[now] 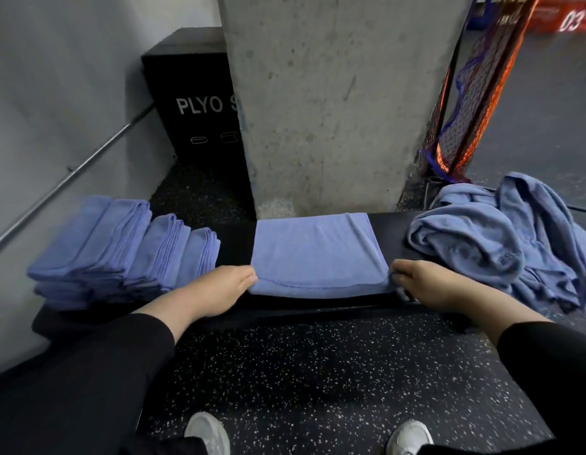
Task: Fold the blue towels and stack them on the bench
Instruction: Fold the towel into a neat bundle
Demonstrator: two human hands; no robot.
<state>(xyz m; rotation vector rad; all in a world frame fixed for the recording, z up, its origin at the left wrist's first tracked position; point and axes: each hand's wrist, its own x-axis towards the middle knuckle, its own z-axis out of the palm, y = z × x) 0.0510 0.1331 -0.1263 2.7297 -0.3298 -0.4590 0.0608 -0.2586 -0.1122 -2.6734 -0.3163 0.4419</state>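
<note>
Much was done: stacks of folded blue cloth towels [121, 247] stood at the left of the black padded bench [235, 244]. The left hand [216, 290] and right hand [419, 284] pinched the near corners of a half-folded blue towel [317, 254] lying mid-bench. A crumpled heap of blue towels [501, 241] waited at the right.

Folded blue towel [316, 254] flat on black bench [234, 244], centre. Left hand [224, 287] pinches near-left corner; right hand [419, 280] pinches near-right corner. Stack of folded towels [121, 247] at left end. Unfolded towel heap [501, 241] at right. Concrete pillar [334, 103] behind.
</note>
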